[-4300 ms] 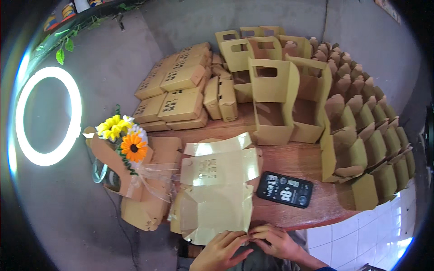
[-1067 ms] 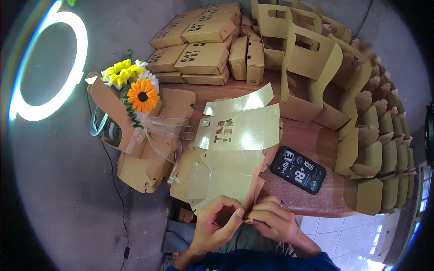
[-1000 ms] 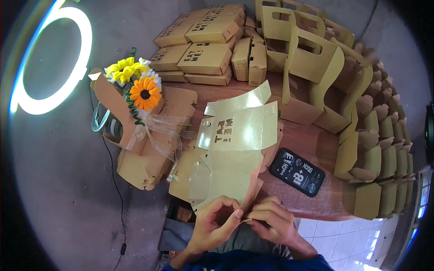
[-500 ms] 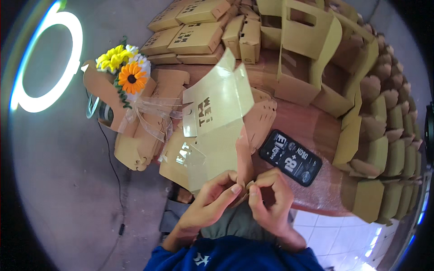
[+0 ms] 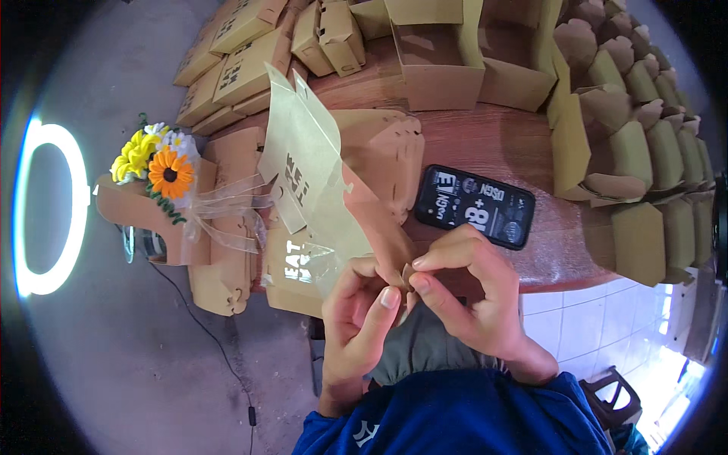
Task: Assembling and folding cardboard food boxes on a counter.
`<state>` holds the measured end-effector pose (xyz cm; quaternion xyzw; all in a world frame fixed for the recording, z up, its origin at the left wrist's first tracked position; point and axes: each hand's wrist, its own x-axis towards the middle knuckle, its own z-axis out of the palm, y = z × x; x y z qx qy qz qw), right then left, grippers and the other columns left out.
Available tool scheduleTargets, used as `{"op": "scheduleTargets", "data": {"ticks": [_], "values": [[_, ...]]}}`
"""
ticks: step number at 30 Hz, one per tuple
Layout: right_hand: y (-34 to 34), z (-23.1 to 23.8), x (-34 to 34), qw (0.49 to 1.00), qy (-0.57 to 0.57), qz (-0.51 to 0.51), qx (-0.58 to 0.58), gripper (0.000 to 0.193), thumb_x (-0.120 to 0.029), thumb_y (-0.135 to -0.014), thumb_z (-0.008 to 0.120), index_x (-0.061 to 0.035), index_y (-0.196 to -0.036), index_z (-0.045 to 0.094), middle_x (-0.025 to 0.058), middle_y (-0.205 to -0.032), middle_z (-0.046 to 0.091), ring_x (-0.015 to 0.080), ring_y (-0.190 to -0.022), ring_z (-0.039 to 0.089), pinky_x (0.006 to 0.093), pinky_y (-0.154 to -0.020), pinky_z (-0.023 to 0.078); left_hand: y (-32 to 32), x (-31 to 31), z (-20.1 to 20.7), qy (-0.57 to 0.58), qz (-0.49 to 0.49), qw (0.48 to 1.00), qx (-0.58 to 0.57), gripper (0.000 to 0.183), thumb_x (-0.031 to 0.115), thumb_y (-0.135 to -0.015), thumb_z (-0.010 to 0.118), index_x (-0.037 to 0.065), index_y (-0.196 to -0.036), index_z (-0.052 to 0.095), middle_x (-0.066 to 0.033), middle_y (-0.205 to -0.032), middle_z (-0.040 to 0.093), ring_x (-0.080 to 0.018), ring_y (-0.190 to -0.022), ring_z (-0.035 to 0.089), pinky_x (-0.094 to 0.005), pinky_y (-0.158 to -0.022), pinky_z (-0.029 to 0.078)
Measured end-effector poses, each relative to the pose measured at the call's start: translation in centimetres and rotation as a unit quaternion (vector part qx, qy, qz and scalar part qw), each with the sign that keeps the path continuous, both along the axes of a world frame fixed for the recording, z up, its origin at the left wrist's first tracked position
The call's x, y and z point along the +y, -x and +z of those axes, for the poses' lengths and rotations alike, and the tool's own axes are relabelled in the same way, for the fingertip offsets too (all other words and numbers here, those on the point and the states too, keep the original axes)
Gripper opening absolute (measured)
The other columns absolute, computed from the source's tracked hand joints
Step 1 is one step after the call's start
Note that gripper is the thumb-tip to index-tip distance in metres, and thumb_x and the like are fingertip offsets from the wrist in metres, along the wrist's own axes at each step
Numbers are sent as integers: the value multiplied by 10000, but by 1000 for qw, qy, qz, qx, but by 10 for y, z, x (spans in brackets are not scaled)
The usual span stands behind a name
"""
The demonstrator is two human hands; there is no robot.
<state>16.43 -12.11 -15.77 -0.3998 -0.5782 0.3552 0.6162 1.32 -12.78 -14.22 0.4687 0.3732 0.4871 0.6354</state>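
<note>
A partly folded kraft cardboard box [image 5: 334, 171] with dark printed lettering and a shiny inner face stands tilted over the near table edge. My left hand [image 5: 356, 315] pinches its near corner between thumb and fingers. From the other side, my right hand [image 5: 474, 292] grips a small flap at that same corner, thumb against index finger. The two sets of fingertips almost meet, and how the tabs there fit together is partly hidden. Beneath the box lie flat cardboard blanks [image 5: 398, 155]. Just beyond my right hand rests a black phone [image 5: 476, 205] with white print.
Closed boxes [image 5: 250, 72] are piled at the far left. Large open boxes [image 5: 440, 80] stand at the back, and rows of open boxes [image 5: 637, 155] fill the right side. Left are artificial flowers [image 5: 168, 173], a glowing ring light [image 5: 80, 220] and a floor cable [image 5: 208, 330].
The view has shifted, bringing more of the floor and my right side in. The box has tipped to a steeper angle. Both hands keep their pinch at its near corner.
</note>
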Motion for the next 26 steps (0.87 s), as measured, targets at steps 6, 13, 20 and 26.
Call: {"op": "scheduleTargets", "data": {"ticks": [6, 13, 20, 26], "values": [[-6, 14, -8, 996, -7, 10, -93, 169, 41, -761, 727, -10, -903, 651, 106, -836, 614, 200, -747, 620, 283, -643, 508, 0, -5, 5, -6, 4, 992, -125, 242, -10, -945, 502, -41, -1180, 452, -98, -1017, 568, -92, -820, 525, -211, -654, 411], [-4, 22, -17, 997, 48, 27, -63, 174, 55, -763, 714, 9, -901, 619, 97, -856, 614, 140, -749, 623, 249, -663, 535, 4, -13, 10, -41, -30, 998, -49, 305, -38, -920, 542, -67, -1212, 457, -120, -1073, 596, -148, -1003, 586, -273, -882, 469], [1, 33, -24, 993, 107, 28, -28, 149, 35, -824, 637, 9, -930, 536, 35, -829, 559, 48, -748, 547, 205, -694, 501, 2, -12, 14, -72, -22, 996, -38, 261, -44, -923, 532, -63, -1178, 480, -79, -989, 579, -104, -925, 568, -238, -814, 465], [0, 37, -23, 986, 162, 42, -11, 138, -31, -874, 623, 0, -961, 520, 26, -819, 553, 55, -776, 556, 208, -693, 479, 1, -10, 24, -43, -9, 998, -40, 267, -22, -922, 554, -52, -1176, 479, -61, -972, 563, -93, -930, 554, -228, -838, 461]]}}
